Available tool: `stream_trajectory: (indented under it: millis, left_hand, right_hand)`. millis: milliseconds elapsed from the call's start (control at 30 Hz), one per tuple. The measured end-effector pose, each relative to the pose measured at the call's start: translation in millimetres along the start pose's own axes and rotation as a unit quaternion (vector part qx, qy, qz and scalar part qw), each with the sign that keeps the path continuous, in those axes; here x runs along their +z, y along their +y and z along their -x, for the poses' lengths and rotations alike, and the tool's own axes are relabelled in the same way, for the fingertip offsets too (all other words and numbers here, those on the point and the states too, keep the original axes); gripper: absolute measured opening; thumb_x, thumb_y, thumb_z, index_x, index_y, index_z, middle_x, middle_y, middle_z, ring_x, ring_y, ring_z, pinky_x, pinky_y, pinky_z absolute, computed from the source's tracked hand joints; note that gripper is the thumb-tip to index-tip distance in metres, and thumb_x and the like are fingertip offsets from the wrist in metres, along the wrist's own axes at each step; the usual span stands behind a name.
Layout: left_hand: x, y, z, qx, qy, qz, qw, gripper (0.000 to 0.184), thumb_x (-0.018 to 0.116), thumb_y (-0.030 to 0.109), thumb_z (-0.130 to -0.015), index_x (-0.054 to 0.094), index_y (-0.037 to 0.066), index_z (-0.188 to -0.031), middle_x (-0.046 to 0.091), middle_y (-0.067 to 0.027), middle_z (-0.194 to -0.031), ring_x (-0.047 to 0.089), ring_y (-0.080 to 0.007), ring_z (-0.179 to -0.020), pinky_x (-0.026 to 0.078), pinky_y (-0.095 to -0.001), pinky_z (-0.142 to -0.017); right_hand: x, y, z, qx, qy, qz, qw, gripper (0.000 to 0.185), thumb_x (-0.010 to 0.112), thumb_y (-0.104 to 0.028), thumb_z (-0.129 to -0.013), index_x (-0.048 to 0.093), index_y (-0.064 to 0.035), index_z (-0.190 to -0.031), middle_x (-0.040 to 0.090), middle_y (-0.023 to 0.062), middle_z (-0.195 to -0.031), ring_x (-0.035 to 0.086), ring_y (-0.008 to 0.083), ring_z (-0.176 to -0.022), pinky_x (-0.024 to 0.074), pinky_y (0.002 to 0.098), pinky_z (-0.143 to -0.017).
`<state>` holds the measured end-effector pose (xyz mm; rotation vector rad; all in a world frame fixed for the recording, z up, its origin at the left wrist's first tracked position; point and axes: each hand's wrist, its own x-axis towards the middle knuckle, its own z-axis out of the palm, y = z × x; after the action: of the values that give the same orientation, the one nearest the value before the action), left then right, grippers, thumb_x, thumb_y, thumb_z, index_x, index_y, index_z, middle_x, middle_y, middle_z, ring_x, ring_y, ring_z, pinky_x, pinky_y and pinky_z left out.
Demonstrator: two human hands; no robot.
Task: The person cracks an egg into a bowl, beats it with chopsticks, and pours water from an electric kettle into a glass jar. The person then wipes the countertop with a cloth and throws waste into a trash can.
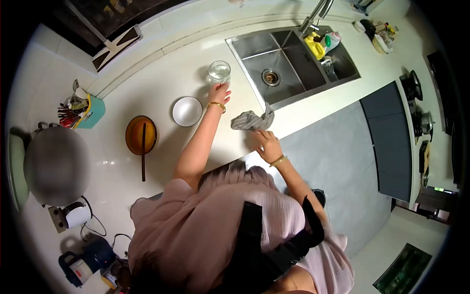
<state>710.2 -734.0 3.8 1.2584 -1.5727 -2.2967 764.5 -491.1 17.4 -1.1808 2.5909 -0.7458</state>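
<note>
A clear drinking glass [219,71] stands on the counter left of the sink. My left hand [219,93] is at its near side, fingers curled and closed against the lower wall; the exact contact is partly hidden. A crumpled grey striped cloth [251,121] lies by the sink's near corner. Just below it, my right hand [269,148] is stretched out with fingers apart, the tips at the cloth's edge and slightly blurred. Beside my left forearm sits a white bowl [187,111]. Further left is an amber bowl [135,139] with dark chopsticks [144,159] laid across it.
The steel sink [254,93] holds a yellow bottle [315,46] in its smaller basin. A teal utensil holder [91,112] stands at the left near a round grey object [57,166]. A kettle-like appliance [87,259] is at lower left. Grey floor [333,147] lies beyond the counter's front edge.
</note>
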Motion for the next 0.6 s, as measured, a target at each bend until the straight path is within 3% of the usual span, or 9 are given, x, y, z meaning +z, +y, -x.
stream_trajectory:
  millis: [33,167,267,333,433,533,600]
  left_hand:
    - [-1,-1,-6,-0.026,-0.014,0.024,0.999,0.018,0.055,0.025,-0.077,0.049,0.011,-0.089,0.05,-0.0006,-0.09,0.05,-0.0119,-0.078,0.04,-0.0262,-0.063]
    - [-2,-3,-5,-0.051,-0.033,0.067,0.996,0.012,0.053,0.024,-0.079,0.049,0.013,-0.082,0.049,0.0008,-0.087,0.049,-0.0124,-0.075,0.041,-0.0267,-0.063]
    - [-1,-4,4,-0.031,-0.039,0.097,0.994,0.011,0.051,0.02,-0.079,0.048,0.011,-0.083,0.048,0.0015,-0.081,0.048,-0.0113,-0.075,0.043,-0.0279,-0.061]
    - [2,-3,8,-0.029,-0.022,0.089,0.995,0.011,0.048,0.023,-0.082,0.048,0.011,-0.081,0.047,0.0018,-0.081,0.046,-0.0113,-0.073,0.043,-0.0276,-0.061]
    - [3,-13,3,0.002,-0.011,0.078,0.997,0.018,0.045,0.028,-0.084,0.048,0.012,-0.076,0.046,0.0025,-0.077,0.042,-0.0084,-0.066,0.041,-0.025,-0.058]
    - [10,-27,-3,0.068,0.049,0.064,0.994,0.021,0.044,0.03,-0.084,0.047,0.011,-0.075,0.045,0.0028,-0.073,0.041,-0.0068,-0.064,0.04,-0.023,-0.056]
    - [16,-30,-3,0.103,0.111,0.053,0.987,0.024,0.042,0.032,-0.085,0.047,0.01,-0.075,0.044,0.003,-0.07,0.04,-0.0061,-0.061,0.038,-0.0216,-0.054]
  right_hand:
    - [2,2,-13,-0.05,-0.015,0.022,0.998,0.049,0.057,-0.009,-0.064,0.045,-0.0134,-0.111,0.042,0.0048,-0.116,0.042,0.0239,-0.101,0.0364,0.0382,-0.081]
    - [29,28,-49,-0.127,-0.024,0.127,0.983,0.041,0.045,-0.007,-0.072,0.046,-0.0119,-0.112,0.043,0.0061,-0.112,0.043,0.025,-0.095,0.0367,0.0345,-0.081]
    - [33,47,-73,-0.106,-0.028,0.062,0.992,0.043,0.044,-0.005,-0.071,0.046,-0.0122,-0.113,0.044,0.0074,-0.109,0.043,0.0256,-0.091,0.0373,0.0328,-0.081]
    - [40,61,-99,-0.136,0.054,0.064,0.987,0.043,0.046,-0.003,-0.067,0.049,-0.0125,-0.109,0.045,0.0084,-0.101,0.044,0.0254,-0.084,0.04,0.0331,-0.076]
    - [39,81,-151,-0.141,0.07,0.077,0.984,0.041,0.045,0.0,-0.067,0.05,-0.0116,-0.106,0.045,0.0094,-0.098,0.043,0.0276,-0.083,0.0405,0.0339,-0.075]
    - [35,100,-210,-0.126,0.046,0.075,0.988,0.036,0.046,-0.002,-0.067,0.052,-0.0112,-0.102,0.047,0.013,-0.094,0.044,0.0319,-0.084,0.0412,0.0361,-0.073]
    - [39,117,-241,-0.064,0.06,0.015,0.996,0.032,0.052,-0.006,-0.068,0.054,-0.0079,-0.101,0.052,0.016,-0.086,0.049,0.0328,-0.079,0.0416,0.0359,-0.07]
